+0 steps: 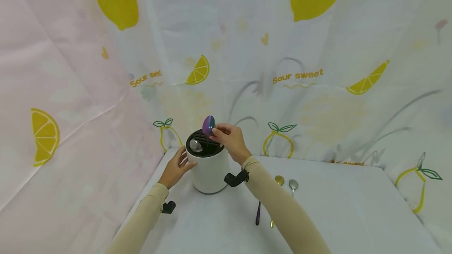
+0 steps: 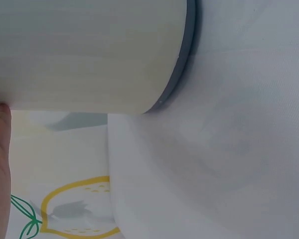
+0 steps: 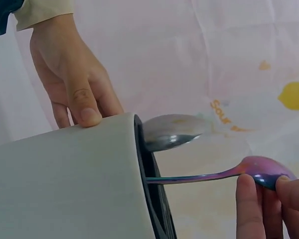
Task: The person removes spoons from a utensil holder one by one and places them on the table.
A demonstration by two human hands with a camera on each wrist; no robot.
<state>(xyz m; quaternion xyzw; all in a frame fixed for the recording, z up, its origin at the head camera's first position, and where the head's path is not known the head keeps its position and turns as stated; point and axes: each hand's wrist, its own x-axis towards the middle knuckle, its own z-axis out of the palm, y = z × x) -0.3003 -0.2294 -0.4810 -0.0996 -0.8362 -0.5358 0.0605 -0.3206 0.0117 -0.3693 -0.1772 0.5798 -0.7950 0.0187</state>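
A white cylindrical utensil holder (image 1: pixel 210 175) with a black slotted top (image 1: pixel 206 151) stands upright on the table. My right hand (image 1: pixel 231 140) pinches the bowl of a purple-blue iridescent spoon (image 3: pixel 261 167) between thumb and fingers. That spoon's thin handle (image 3: pixel 199 178) points down into the black top. Beside it a silver spoon (image 1: pixel 195 146) stands in the holder, bowl up. My left hand (image 1: pixel 176 167) rests against the holder's left side near the rim, thumb (image 3: pixel 89 115) extended along the white wall and the other fingers partly hidden behind it.
Right of the holder, on the white table (image 1: pixel 339 207), lie a gold spoon (image 1: pixel 279 180), a silver spoon (image 1: pixel 293 184) and a dark purple handle (image 1: pixel 258 214), partly covered by my right forearm. Lemon-printed fabric (image 1: pixel 226 50) hangs close behind and along the left.
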